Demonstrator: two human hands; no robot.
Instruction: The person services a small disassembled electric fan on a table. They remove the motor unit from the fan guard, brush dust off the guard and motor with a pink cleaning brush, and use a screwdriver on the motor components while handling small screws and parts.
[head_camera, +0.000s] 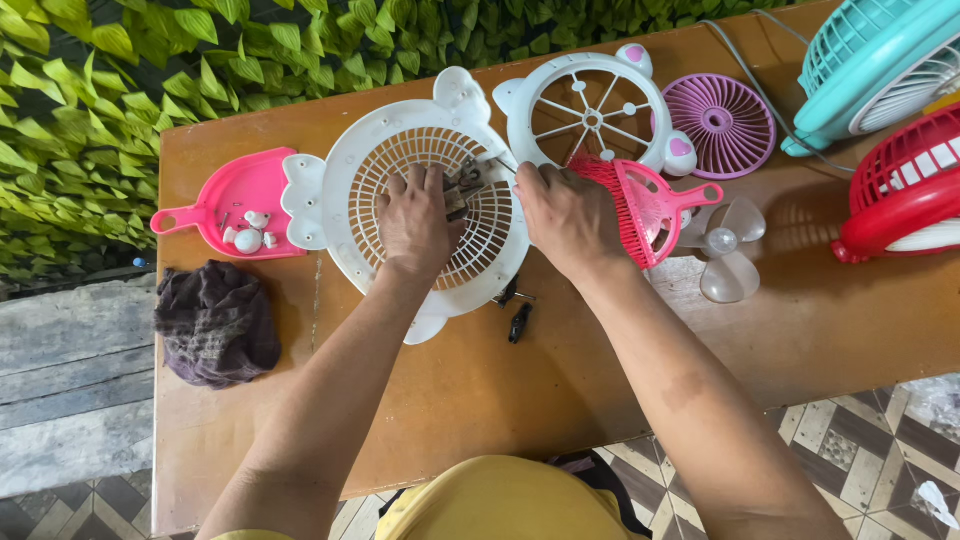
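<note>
A white round fan housing (345, 190) with a grille and ear-shaped tabs lies flat on the brown table (560, 360). My left hand (415, 220) rests on its grille and grips a small dark motor part (462, 190) at the centre. My right hand (570, 215) is beside it at the housing's right edge, fingers closed on a thin tool whose tip (500, 162) reaches toward the motor part. A small black piece (519, 322) lies on the table just below the housing.
A pink dustpan-shaped tray (215, 200) with small white parts sits left; a dark cloth (215, 322) lies below it. A white front frame (590, 110), purple grille (720, 122), pink brush (645, 205), clear blades (725, 255), teal fan (870, 60) and red fan (905, 185) are to the right.
</note>
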